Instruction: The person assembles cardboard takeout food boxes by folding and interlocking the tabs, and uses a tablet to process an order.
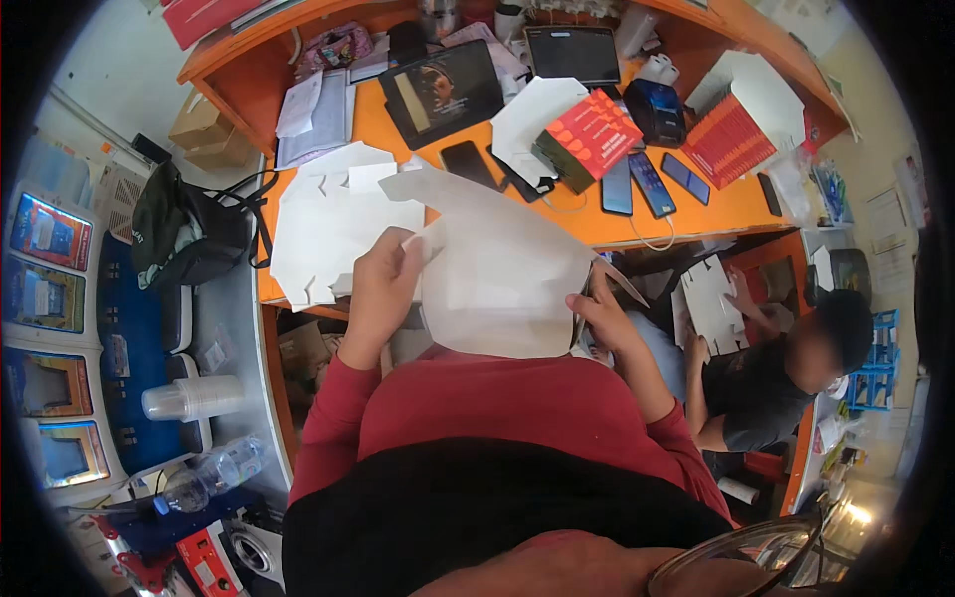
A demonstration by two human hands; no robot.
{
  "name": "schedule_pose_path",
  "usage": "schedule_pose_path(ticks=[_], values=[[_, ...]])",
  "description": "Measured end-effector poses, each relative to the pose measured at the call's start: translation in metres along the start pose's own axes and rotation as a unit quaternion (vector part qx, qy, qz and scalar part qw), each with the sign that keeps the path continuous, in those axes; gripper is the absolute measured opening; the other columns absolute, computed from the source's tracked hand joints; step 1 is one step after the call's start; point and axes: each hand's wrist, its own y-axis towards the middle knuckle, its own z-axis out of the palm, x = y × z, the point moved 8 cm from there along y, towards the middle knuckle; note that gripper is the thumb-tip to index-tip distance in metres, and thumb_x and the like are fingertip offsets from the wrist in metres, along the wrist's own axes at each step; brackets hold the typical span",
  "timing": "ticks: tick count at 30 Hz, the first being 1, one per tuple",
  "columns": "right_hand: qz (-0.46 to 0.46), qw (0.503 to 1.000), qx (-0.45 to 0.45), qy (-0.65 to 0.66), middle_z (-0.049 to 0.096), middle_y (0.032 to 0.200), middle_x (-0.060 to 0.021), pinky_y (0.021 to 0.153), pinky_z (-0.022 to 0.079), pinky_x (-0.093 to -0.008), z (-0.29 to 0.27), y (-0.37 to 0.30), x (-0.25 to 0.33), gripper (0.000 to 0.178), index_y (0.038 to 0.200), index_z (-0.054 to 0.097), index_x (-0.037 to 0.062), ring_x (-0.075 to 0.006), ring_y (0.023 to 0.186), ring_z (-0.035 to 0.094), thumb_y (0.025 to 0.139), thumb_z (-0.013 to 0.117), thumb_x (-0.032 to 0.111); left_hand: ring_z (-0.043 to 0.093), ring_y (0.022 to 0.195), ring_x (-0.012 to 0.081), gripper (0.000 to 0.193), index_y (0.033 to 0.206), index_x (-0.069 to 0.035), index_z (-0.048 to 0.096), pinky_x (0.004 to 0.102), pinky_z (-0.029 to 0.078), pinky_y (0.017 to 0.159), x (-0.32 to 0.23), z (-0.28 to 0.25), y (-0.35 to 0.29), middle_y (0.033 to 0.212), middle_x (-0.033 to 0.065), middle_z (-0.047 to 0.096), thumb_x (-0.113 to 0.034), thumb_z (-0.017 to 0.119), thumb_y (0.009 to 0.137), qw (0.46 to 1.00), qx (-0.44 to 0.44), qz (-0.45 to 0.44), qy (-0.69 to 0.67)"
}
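Observation:
A partly folded white cardboard box is held in front of my body, its plain inner side showing and a flap raised at the far left. My left hand is closed on its left edge, thumb and fingers pinching the card near a flap. On the right side my right hand grips the box wall, thumb on the near side; its other fingers are partly hidden by the card. Just beyond my left hand, flat white box blanks lie piled on the orange table.
Farther back are red-printed boxes, a stack of red-and-white cartons, a tablet, a card terminal and several phones. At the right a seated co-worker handles another white blank. A dark bag and plastic cups sit left.

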Motion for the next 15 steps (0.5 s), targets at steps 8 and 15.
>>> schedule_pose_path(ticks=[8, 15], values=[[-0.002, 1.0, 0.024, -0.018, 0.03, 0.132, -0.0075, 0.109, 0.022, -0.028, -0.061, -0.05, 0.012, 0.07, 0.141, 0.025, 0.0031, -0.018, 0.131, 0.027, 0.08, 0.057, 0.014, 0.04, 0.061, 0.0034, 0.015, 0.082, 0.0, 0.059, 0.0235, 0.034, 0.053, -0.02, 0.092, -0.022, 0.066, -0.0036, 0.051, -0.01, 0.06, 0.093, 0.994, 0.059, -0.048, 0.072], [-0.049, 0.995, 0.05, -0.076, 0.04, 0.131, -0.0113, 0.102, 0.035, -0.0329, -0.107, -0.072, 0.008, 0.076, 0.141, 0.019, 0.006, -0.0201, 0.124, 0.04, 0.084, 0.067, 0.022, 0.052, 0.072, 0.0056, 0.013, 0.092, -0.002, 0.06, 0.0223, 0.042, 0.061, -0.002, 0.132, -0.034, 0.078, -0.0016, 0.059, -0.014, 0.057, 0.095, 0.995, 0.081, -0.046, 0.045]])
